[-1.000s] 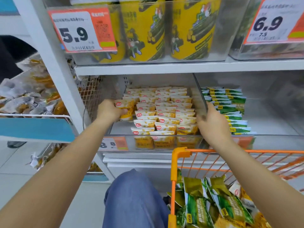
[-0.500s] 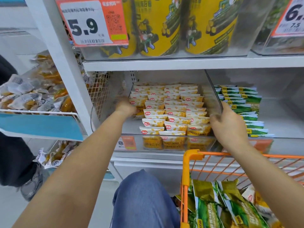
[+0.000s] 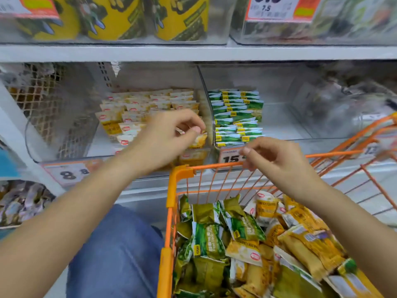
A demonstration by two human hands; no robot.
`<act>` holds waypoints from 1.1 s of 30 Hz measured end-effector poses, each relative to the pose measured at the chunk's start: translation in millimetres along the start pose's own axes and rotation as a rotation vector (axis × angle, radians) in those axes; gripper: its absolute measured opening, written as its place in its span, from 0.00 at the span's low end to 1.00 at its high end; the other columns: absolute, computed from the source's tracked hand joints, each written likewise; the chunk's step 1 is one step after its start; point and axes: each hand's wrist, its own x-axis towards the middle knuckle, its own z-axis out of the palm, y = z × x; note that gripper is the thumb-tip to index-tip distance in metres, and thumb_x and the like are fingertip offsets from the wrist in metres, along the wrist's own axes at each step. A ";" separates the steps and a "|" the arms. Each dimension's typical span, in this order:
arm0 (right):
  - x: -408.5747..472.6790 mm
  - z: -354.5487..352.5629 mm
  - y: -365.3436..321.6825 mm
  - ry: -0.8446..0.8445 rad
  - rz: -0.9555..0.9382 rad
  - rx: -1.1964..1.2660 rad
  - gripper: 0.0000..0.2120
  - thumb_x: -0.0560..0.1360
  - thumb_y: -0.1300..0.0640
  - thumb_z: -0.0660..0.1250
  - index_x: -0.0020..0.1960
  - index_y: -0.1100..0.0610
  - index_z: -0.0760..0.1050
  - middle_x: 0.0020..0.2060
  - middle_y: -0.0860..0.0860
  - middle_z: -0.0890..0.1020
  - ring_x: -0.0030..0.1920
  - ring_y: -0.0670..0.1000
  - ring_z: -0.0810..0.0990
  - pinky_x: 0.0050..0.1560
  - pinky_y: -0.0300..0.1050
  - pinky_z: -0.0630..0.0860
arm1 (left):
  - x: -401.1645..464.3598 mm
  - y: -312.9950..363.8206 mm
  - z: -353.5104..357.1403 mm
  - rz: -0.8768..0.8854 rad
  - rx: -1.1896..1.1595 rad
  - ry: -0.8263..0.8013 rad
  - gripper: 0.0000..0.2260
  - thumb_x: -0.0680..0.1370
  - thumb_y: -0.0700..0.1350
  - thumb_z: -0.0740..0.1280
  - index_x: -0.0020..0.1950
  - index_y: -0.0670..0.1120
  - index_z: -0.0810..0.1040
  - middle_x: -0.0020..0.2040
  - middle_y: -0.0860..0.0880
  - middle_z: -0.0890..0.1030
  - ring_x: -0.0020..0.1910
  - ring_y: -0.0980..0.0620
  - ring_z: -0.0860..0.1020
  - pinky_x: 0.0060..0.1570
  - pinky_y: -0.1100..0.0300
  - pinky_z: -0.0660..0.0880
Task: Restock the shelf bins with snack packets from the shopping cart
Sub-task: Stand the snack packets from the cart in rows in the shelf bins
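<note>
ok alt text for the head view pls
Two bare hands hover between an orange shopping cart of snack packets and clear shelf bins: the left hand by the yellow packets, the right hand below the green packets.

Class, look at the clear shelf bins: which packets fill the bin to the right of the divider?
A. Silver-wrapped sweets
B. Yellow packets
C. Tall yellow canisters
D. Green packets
D: the green packets stand in rows right of the clear divider, while the yellow packets fill the left bin.
</note>
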 end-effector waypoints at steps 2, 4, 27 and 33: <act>-9.7 -8.1 11.5 -0.220 0.070 -0.154 0.04 0.74 0.49 0.69 0.42 0.48 0.80 0.33 0.44 0.82 0.36 0.42 0.80 0.40 0.41 0.75 | -4.8 19.9 32.6 0.053 -0.007 -0.287 0.05 0.78 0.44 0.67 0.50 0.51 0.81 0.43 0.57 0.82 0.43 0.61 0.78 0.42 0.69 0.73; -17.7 -8.7 25.3 -0.485 0.140 -0.340 0.06 0.71 0.47 0.71 0.45 0.47 0.80 0.38 0.42 0.82 0.39 0.40 0.79 0.40 0.35 0.72 | -6.0 28.0 64.5 0.069 0.130 -0.583 0.07 0.79 0.47 0.65 0.56 0.50 0.80 0.49 0.55 0.82 0.45 0.60 0.78 0.45 0.66 0.73; -10.5 -52.4 55.9 -0.571 0.549 0.744 0.21 0.68 0.56 0.72 0.59 0.58 0.78 0.54 0.57 0.83 0.52 0.52 0.82 0.52 0.45 0.78 | -2.7 36.4 99.1 0.054 -0.455 -0.364 0.24 0.76 0.30 0.60 0.60 0.57 0.78 0.67 0.57 0.74 0.60 0.60 0.77 0.56 0.65 0.76; -2.9 -64.9 45.2 -0.419 0.476 0.897 0.15 0.71 0.58 0.71 0.57 0.61 0.79 0.48 0.58 0.84 0.42 0.51 0.84 0.40 0.42 0.82 | 26.1 40.5 94.9 0.138 -0.502 -0.251 0.11 0.73 0.39 0.71 0.51 0.53 0.84 0.64 0.56 0.76 0.62 0.62 0.75 0.57 0.63 0.76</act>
